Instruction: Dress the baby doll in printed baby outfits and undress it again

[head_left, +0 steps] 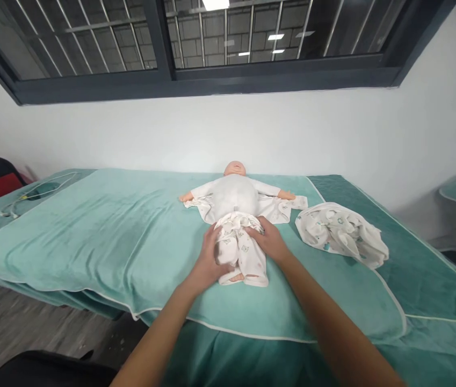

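Note:
A baby doll (236, 194) lies on its back, arms spread out to both sides, its head toward the wall. Printed white baby pants (247, 258) cover its legs and are bunched at the waist. My left hand (210, 260) wraps the left side of the pants, its thumb on the lower leg and its fingers by the waist. At the right of the waistband, my right hand (268, 237) grips the cloth, fingertips partly hidden. Beneath the doll's torso and arms a white printed baby shirt (278, 209) is spread open.
A crumpled white printed cloth (342, 232) lies to the right of the doll. Under everything is a green blanket (102, 231) with a pale edge. A white cable (36, 193) rests at the far left, and a dark-framed window (207, 80) is above.

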Motion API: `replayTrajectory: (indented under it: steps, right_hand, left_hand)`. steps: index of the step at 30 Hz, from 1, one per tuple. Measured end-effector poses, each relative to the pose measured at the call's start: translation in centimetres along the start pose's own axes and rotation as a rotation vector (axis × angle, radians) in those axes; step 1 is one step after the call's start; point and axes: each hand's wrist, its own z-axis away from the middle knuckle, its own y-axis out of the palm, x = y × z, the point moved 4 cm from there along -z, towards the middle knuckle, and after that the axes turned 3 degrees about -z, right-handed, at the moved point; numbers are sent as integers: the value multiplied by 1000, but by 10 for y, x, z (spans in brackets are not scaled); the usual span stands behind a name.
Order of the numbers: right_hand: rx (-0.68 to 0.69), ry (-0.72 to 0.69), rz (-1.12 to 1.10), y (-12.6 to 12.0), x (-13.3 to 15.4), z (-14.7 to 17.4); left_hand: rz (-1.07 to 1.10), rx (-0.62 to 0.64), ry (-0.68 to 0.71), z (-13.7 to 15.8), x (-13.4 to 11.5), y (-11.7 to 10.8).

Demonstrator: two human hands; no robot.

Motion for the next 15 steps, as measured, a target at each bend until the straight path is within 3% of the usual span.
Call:
replayTrajectory:
  steps: [2,4,10,15]
  right_hand:
    - [1,-7,-17,0,1,2]
    - [0,-19,-15,1,2,3]
    - [53,5,-54,0,7,19]
    - [183,18,-142,-1,18,53]
  left_hand:
    - [-126,123,71,9,-8,7]
    - [-273,160,124,15,-15,12]
    - [-435,8,170,11,-23,20]
    - [-429,-12,215,11,-20,22]
